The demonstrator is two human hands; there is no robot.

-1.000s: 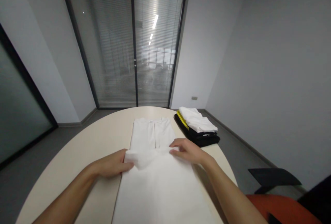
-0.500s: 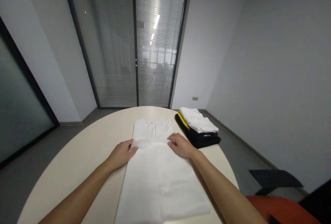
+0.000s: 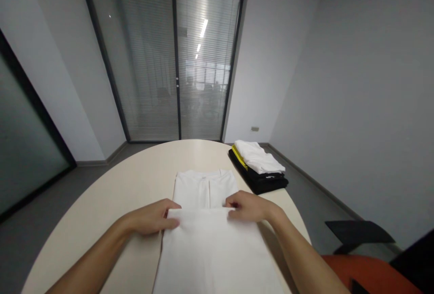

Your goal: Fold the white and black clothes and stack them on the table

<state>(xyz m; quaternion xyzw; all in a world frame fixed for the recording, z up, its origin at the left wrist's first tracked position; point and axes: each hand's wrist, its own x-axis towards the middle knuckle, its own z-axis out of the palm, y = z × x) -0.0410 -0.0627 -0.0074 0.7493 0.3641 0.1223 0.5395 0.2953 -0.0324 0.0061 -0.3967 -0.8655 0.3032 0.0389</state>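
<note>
Presently, a white folded garment of soft fabric [image 3: 213, 251] is laid lengthwise on the cream-coloured, round tabletop [image 3: 135, 190], and its near part is cut off by the lower border of the view. A straight folded edge [image 3: 205, 211] across the garment is grasped from both sides: its left end is pinched by the bare left hand [image 3: 156, 217], with the thumb placed on top and the index finger placed beyond the edge, and its right end is gripped by the bare right hand [image 3: 251, 206] in a similar manner, with the fingers curled. Beyond this edge, the farther section of the garment is laid flat, and a lengthwise line is seen near its middle. To the right, a stack of folded white, yellow and black clothes [image 3: 260, 165] is placed, apart from the right hand
</note>
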